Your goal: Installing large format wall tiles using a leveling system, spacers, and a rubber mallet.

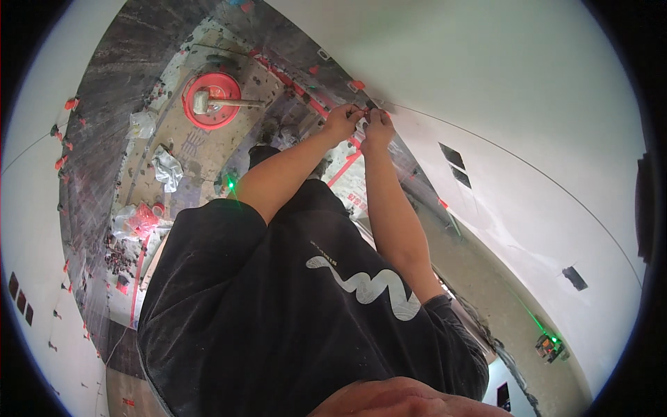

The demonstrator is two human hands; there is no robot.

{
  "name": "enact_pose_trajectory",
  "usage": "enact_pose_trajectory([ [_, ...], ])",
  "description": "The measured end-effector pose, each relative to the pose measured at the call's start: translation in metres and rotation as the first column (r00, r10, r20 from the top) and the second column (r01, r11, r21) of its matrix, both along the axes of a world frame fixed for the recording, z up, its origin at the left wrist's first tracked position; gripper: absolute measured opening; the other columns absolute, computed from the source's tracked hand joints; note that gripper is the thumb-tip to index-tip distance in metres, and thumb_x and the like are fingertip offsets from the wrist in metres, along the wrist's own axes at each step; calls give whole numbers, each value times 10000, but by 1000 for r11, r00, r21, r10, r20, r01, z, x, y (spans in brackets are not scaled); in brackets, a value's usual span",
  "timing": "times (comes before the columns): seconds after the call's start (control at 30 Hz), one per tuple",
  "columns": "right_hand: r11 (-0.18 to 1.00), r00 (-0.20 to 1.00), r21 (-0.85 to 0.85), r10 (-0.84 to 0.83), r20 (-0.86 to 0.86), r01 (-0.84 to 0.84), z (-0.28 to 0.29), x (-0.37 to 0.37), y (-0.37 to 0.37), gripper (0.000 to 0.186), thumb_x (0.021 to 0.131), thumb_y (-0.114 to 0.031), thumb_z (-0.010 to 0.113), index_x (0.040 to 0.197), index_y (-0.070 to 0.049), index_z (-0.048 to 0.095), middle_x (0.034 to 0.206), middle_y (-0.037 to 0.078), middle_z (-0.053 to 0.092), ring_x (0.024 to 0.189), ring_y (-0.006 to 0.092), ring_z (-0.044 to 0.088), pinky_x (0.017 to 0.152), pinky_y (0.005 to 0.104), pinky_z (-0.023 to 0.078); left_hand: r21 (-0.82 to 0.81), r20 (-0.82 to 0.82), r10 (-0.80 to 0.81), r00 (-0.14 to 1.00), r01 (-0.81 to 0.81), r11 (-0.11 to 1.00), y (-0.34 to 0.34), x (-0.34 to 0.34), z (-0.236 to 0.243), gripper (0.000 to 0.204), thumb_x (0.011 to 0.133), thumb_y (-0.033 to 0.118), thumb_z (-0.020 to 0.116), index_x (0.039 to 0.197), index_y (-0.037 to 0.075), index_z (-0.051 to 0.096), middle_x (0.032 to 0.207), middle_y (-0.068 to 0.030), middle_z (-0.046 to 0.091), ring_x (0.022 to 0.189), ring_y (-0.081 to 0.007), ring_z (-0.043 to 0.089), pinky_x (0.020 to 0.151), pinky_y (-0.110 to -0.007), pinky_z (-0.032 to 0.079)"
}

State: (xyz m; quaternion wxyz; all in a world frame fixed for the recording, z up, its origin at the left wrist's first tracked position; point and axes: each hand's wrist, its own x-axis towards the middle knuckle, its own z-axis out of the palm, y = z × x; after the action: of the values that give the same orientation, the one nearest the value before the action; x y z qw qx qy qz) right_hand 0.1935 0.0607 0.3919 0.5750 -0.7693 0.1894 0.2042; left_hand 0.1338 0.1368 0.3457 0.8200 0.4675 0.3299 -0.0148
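Note:
Both my hands meet at the seam where the dark marbled wall panel borders the white wall. My left hand is closed, its fingertips pinched around something small. Right beside it, my right hand is closed too, thumb and fingers drawn together. A bit of red and dark shows between the fingertips, too small and too covered to name. Just beyond the hands, an orange-red plastic clip sits at the edge of the dark panel.
A red bucket stands at the far left with a white-headed mallet across it. Crumpled plastic bags lie on the littered floor. A laser level glows green at the lower right. Orange-red clips line the left wall.

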Motion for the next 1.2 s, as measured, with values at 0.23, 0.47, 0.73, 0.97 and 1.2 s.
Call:
enact_pose_trajectory([
  [0.23, 984, 995, 143, -104, -13, 104, 8, -4, 5, 157, 898, -91, 556, 972, 22, 636, 852, 88, 662, 727, 151, 631, 546, 249, 444, 404, 53, -9, 999, -13, 914, 5, -2, 0, 167, 830, 192, 685, 892, 41, 648, 847, -142, 640, 785, -294, 616, 683, -373, 478],
  [0.47, 953, 990, 274, -105, -94, 128, 4, -3, 0, 129, 914, -111, 559, 932, -4, 627, 805, 54, 635, 689, 145, 602, 577, 258, 477, 643, 83, 51, 995, -92, 760, 6, -5, 30, 143, 827, 163, 674, 905, 56, 619, 966, -149, 573, 810, -323, 616, 704, -398, 491],
  [0.73, 953, 985, 276, -82, -149, 121, 4, -2, 1, 136, 912, -136, 559, 958, -28, 628, 819, 47, 637, 691, 139, 597, 614, 256, 491, 663, 10, -46, 999, 28, 748, 23, -6, 39, 177, 827, 179, 665, 956, 72, 608, 1011, -140, 547, 863, -336, 599, 716, -428, 489],
  [0.97, 965, 990, 242, -74, -123, 102, 7, -2, 0, 144, 895, -129, 570, 982, -27, 624, 805, 51, 635, 676, 139, 596, 597, 258, 491, 728, 32, -96, 995, 43, 685, 20, -8, 35, 231, 834, 192, 653, 1036, 85, 620, 1036, -127, 559, 902, -346, 593, 751, -443, 492],
  [1.2, 977, 997, 203, -47, -60, 59, 13, -6, 2, 156, 896, -135, 576, 980, -15, 629, 834, 65, 650, 709, 154, 621, 589, 273, 496, 602, 109, -24, 994, -46, 797, 18, -6, 27, 164, 822, 182, 666, 932, 64, 631, 986, -133, 563, 875, -343, 593, 747, -436, 482],
])
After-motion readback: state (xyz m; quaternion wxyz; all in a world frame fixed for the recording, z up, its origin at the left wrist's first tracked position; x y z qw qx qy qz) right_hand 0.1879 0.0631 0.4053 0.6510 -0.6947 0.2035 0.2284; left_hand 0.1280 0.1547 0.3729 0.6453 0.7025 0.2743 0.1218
